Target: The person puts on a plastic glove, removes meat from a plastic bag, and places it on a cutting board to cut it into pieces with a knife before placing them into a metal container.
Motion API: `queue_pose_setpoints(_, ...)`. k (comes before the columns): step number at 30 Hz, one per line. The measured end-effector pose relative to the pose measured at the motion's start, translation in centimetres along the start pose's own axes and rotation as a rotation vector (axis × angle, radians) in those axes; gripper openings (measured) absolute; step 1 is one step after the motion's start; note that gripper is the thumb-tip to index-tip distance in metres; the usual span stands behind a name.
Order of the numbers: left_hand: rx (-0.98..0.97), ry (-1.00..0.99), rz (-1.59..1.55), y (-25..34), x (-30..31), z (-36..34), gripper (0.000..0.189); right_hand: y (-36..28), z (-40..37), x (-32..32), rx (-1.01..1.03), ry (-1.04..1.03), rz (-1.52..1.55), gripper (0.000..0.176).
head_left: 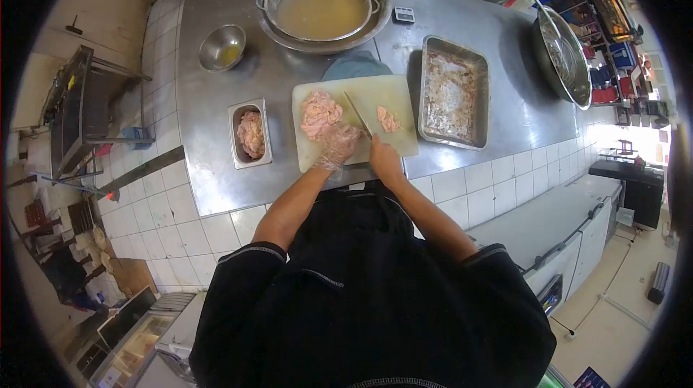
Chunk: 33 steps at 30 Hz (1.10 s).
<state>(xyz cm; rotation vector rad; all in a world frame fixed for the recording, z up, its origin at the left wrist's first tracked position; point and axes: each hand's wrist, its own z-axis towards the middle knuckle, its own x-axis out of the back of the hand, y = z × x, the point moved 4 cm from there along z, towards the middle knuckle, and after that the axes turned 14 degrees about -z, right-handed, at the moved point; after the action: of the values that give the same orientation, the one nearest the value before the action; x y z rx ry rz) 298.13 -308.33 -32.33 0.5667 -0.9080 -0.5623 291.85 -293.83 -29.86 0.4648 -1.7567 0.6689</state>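
Observation:
A white cutting board [310, 151] lies on the steel table near its front edge. My left hand [341, 144], in a clear plastic glove, is closed on raw meat at the board's middle, just below a larger pile of raw meat [320, 114]. My right hand [385, 157] is wrapped round the handle of a knife [358, 112], whose blade points up and to the left across the board. Right of the blade lies a small heap of cut meat [388, 119]. Left of the board, a steel container [235, 128] holds more raw meat.
A soiled metal tray [424, 110] stands right of the board. Behind are a large pot of cloudy liquid [321, 9], a blue-grey cloth [357, 65] and a small scale [404, 15]. A steel bowl [209, 52] sits back left, a large wok [543, 52] at right.

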Motion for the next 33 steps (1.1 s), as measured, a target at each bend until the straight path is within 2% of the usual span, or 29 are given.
queue_pose_setpoints(3,0.035,0.043,0.049,0.2,-0.2,-0.5,0.014,1.4,-2.5,-0.5,0.017,-0.034,0.062,0.014)
queue_pose_setpoints(6,0.098,0.018,0.077,0.2,-0.3,-0.4,0.012,2.8,-4.9,-0.5,-0.121,-0.007,0.126,0.013)
queue_pose_setpoints(8,0.124,-0.025,0.059,-0.8,-0.9,-0.9,0.012,3.9,-4.8,-0.4,-0.133,0.017,0.114,0.014)
queue_pose_setpoints(11,0.276,0.007,-0.005,-0.8,-1.3,-0.5,0.017,4.2,-4.4,-0.2,-0.132,0.056,0.134,0.015)
queue_pose_setpoints(14,0.163,0.218,-0.066,1.5,-1.0,0.4,0.017,3.8,-3.6,0.2,-0.129,0.076,0.163,0.016)
queue_pose_setpoints(17,0.033,0.062,-0.078,5.1,-0.9,2.0,0.011,2.8,-3.5,0.9,-0.149,0.09,0.17,0.016)
queue_pose_setpoints(20,0.065,0.012,-0.094,2.6,-3.5,0.9,0.01,2.3,-2.5,1.5,-0.143,0.108,0.169,0.016)
queue_pose_setpoints(23,0.146,0.0,-0.079,2.0,-4.0,0.8,0.012,2.3,-0.6,0.3,-0.134,0.109,0.159,0.015)
queue_pose_setpoints(27,0.104,0.012,-0.026,0.7,-5.1,0.3,0.013,1.5,-0.7,0.5,-0.172,0.091,0.151,0.015)
queue_pose_setpoints(33,0.1,0.036,-0.009,1.4,-4.9,0.2,0.014,2.4,-5.7,-0.1,-0.181,0.023,0.115,0.012)
